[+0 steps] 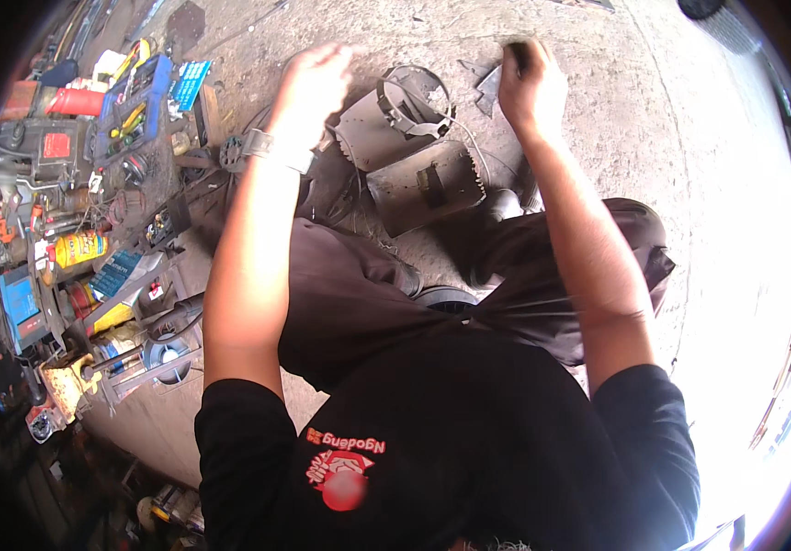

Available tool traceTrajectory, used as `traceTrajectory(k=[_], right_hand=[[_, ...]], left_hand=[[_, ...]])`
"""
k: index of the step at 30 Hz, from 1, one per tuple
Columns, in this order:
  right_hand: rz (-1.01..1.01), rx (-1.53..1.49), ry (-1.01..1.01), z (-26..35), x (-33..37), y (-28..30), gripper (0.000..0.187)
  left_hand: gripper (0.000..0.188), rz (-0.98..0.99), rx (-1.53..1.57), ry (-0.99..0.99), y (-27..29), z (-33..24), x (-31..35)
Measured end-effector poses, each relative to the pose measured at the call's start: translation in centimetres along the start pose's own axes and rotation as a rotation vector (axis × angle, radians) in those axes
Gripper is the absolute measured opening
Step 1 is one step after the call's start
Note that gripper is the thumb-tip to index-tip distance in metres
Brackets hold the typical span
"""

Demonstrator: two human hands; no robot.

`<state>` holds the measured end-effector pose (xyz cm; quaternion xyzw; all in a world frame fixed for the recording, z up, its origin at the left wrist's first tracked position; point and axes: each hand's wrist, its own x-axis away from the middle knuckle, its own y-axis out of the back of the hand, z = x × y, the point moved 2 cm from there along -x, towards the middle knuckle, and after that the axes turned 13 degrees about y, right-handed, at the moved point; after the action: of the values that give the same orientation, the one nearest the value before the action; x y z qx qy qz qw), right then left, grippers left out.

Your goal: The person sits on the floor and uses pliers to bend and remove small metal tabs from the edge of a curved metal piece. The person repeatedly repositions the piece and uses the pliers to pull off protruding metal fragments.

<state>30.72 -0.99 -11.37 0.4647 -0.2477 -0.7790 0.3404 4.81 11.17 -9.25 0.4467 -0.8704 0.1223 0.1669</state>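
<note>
My left hand (316,84) is raised beyond the metal parts on the left, its fingers curled in; glare and blur hide what they may hold. To the right, my right hand (535,87) is closed, with something dark at its fingers that I cannot make out. On the floor between my arms lie two grey metal shells: a farther shell (365,126) and a nearer shell (395,195), both with toothed edges. A metal band ring (398,119) rests against the farther one, and a thin cable (469,138) loops around. Next to my right hand lies a flat grey piece (487,92).
Tools and parts crowd the left: a blue tool case (158,78), a black case (42,151), a yellow can (81,248) and a blue box (23,312). My bent legs (350,285) flank the near side. Concrete floor (634,138) stretches right, washed out by sunlight.
</note>
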Motion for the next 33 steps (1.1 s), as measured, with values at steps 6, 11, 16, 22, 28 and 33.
traceTrajectory(k=[6, 11, 16, 22, 28, 33], right_hand=[[1.318, -0.037, -0.070, -4.9, 24.1, -12.3, 0.038], [1.246, 0.159, 0.014, -2.4, 26.3, -13.4, 0.030], [1.051, 0.273, 0.361, -4.4, 27.0, -14.7, 0.014], [1.463, 0.176, 0.513, -4.3, 27.3, -14.7, 0.016], [1.799, 0.030, 0.494, -1.1, 24.9, -14.4, 0.024], [1.315, -0.168, 0.430, 3.0, 23.0, -22.3, 0.027]], left_hand=[[0.024, -0.245, -0.776, 0.009, 5.0, -0.1, -1.8], [0.025, -0.257, -0.546, 0.036, 6.3, 2.8, -2.5], [0.026, -0.206, -0.220, 0.122, 5.6, 1.1, -2.9], [0.026, -0.229, -0.031, 0.022, 6.7, 0.3, -3.4], [0.023, -0.217, 0.215, 0.007, 9.9, -0.1, -3.1], [0.023, -0.169, 0.415, 0.005, 11.7, -0.1, -2.5]])
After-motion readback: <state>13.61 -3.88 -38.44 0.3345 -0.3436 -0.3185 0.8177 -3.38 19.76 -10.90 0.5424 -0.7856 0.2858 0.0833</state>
